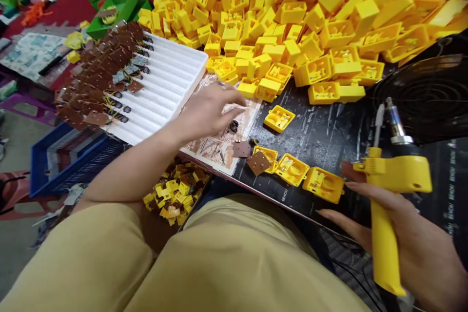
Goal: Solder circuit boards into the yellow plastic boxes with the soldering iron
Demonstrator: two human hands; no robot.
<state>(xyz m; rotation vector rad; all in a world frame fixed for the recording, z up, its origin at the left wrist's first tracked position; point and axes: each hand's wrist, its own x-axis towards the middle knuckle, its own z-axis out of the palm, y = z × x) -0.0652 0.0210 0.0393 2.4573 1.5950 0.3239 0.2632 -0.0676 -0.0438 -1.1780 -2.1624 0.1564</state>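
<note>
Yellow tool [391,190] in right grip [413,239]

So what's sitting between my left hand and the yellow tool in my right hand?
In the head view, between the left hand and the yellow screwdriver gun lie yellow plastic housings and two brown circuit boards on the black bench mat.

Left hand [208,109] reaches forward, palm down; right hand [409,234] grips, fingers [365,190] curled.

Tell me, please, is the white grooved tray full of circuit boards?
Only partly: brown boards fill the white tray's left side; its right grooves lie bare.
</note>
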